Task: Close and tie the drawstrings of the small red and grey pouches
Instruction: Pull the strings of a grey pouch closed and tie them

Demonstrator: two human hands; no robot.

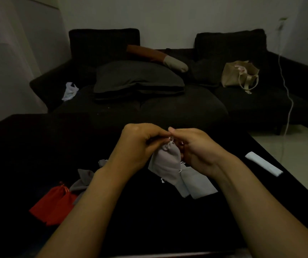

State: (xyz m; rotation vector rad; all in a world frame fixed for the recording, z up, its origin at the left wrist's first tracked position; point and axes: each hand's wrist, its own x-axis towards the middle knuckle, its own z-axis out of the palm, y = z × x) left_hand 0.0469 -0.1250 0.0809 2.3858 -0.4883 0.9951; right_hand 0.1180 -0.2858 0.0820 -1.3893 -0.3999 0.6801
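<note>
A small grey pouch (166,162) hangs above the black table (37,146), its neck gathered at the top. My left hand (140,144) and my right hand (194,146) meet at that neck, each pinching the pale drawstring (171,140) between curled fingers. Under the held pouch lie two flat grey pouches (196,185). To the left, red pouches (54,203) lie by my left forearm, with other grey pouches (83,180) beside them, partly hidden by the arm.
A folded white cloth strip (264,163) lies near the table's right edge. Behind the table stands a dark sofa (168,101) with cushions, a beige tote bag (239,76) and a white plastic bag (70,91). A white cable (287,94) hangs at the right.
</note>
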